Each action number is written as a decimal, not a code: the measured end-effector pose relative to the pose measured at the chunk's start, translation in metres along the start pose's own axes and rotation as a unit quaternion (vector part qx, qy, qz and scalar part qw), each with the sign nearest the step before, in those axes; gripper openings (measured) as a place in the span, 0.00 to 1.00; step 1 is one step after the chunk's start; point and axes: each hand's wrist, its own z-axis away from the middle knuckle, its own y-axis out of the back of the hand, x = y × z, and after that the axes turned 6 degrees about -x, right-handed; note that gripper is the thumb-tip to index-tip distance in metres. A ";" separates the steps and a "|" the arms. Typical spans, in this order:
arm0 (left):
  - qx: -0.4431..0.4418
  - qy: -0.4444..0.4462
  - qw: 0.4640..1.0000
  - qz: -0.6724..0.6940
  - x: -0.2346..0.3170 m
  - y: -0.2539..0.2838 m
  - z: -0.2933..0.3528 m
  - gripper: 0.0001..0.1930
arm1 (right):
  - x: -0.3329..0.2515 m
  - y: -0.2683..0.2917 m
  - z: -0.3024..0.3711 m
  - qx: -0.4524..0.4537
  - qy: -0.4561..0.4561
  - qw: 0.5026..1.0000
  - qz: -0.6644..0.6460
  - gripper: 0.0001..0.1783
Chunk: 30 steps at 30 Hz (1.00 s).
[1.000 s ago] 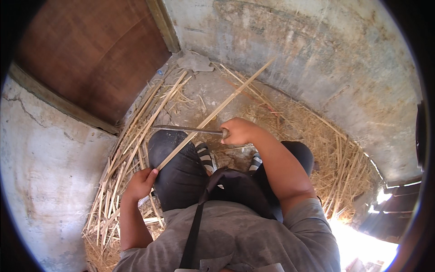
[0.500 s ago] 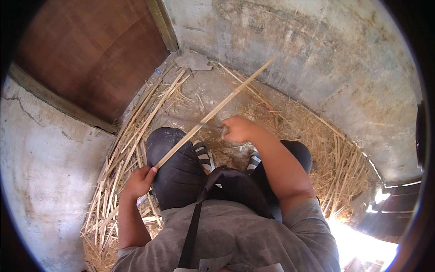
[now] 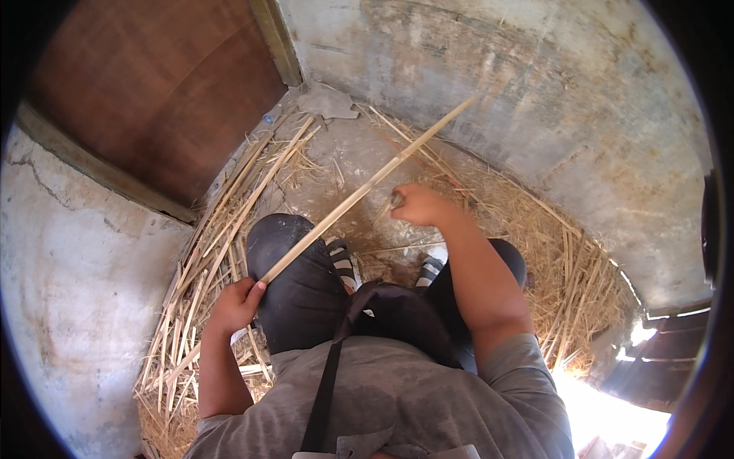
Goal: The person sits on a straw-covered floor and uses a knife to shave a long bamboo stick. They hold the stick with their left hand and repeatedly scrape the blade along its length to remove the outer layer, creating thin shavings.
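My left hand (image 3: 238,304) is closed on the near end of a long pale bamboo strip (image 3: 352,200), by my left knee. The strip slants up and away to the right, its far end over the floor near the back wall. My right hand (image 3: 417,205) grips the handle of a knife (image 3: 396,200), just right of the strip and apart from it. Most of the blade cannot be made out in this moment; a faint thin streak shows below the fist.
Split bamboo strips (image 3: 218,245) lie piled along the left wall. Shavings and more strips (image 3: 569,283) cover the floor on the right. A brown door panel (image 3: 153,99) stands at the far left, a stained wall (image 3: 520,84) at the back. My sandalled feet (image 3: 344,264) are between my knees.
My right hand has moved a little right and away from me with the knife, whose blade earlier lay across the strip. The strip's far end has shifted slightly; my left hand stays put.
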 end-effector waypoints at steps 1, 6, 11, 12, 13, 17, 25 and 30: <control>-0.004 0.002 1.000 0.001 0.000 0.001 0.000 0.25 | -0.009 -0.007 -0.001 -0.022 0.039 0.999 0.015 0.34; 0.013 0.000 1.000 -0.012 -0.006 -0.003 0.003 0.25 | -0.060 -0.004 0.009 -0.139 0.078 0.986 0.047 0.33; 0.019 -0.008 1.000 0.011 -0.007 -0.006 0.000 0.25 | 0.004 0.012 -0.005 0.014 -0.043 0.998 -0.040 0.34; 0.017 -0.007 1.000 0.007 -0.005 -0.005 0.002 0.25 | 0.007 0.023 0.002 0.034 -0.096 0.991 -0.092 0.35; 0.016 -0.006 1.000 0.004 -0.003 -0.004 0.003 0.25 | 0.007 0.029 0.006 0.055 -0.148 0.977 -0.144 0.35; 0.002 0.004 1.000 0.003 0.001 -0.001 -0.001 0.24 | 0.013 0.023 0.005 0.051 -0.121 0.988 -0.083 0.33; 0.013 0.004 1.000 -0.012 -0.008 -0.004 0.001 0.25 | -0.044 -0.015 0.001 -0.097 0.087 0.989 0.066 0.29; 0.020 -0.010 1.000 0.008 -0.010 -0.008 0.000 0.25 | -0.006 0.008 0.002 0.033 -0.042 0.997 -0.055 0.33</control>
